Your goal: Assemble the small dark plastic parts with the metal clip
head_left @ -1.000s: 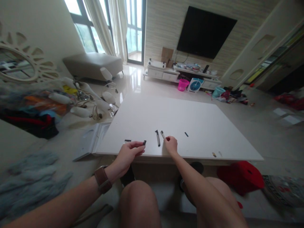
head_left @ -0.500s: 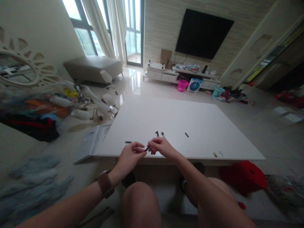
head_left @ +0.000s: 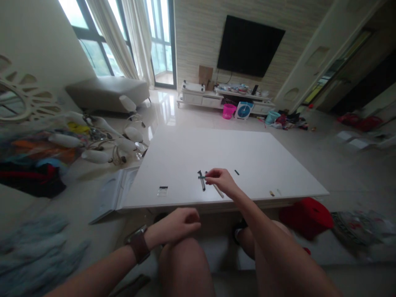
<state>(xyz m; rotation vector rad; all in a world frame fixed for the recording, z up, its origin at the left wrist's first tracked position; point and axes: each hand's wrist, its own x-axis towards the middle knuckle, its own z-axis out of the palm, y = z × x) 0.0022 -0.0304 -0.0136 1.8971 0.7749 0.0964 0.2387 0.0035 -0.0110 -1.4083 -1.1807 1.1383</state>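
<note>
My right hand (head_left: 221, 181) is over the near part of a white table (head_left: 216, 152), fingers pinched on a small black piece right by a thin black tool (head_left: 202, 181) that lies on the tabletop. A pale stick (head_left: 217, 190) lies just under that hand. My left hand (head_left: 177, 225) rests on my left knee below the table's front edge, fingers curled loosely, nothing visible in it. A brown watch sits on that wrist. A small black-topped clear piece (head_left: 162, 190) lies at the near left of the table, and a short black bit (head_left: 236, 172) lies to the right of my right hand.
Two tiny pieces (head_left: 274, 193) lie near the table's front right edge. A red object (head_left: 306, 216) sits on the floor at right, a white tray (head_left: 113, 194) and chandelier parts (head_left: 105, 138) at left. A TV (head_left: 249, 45), low cabinet and pink bin (head_left: 228, 111) stand beyond.
My hands met at the table's front edge, where the small black piece passed from left to right. My right hand then carried it out to the black tool. My left hand dropped to my knee.
</note>
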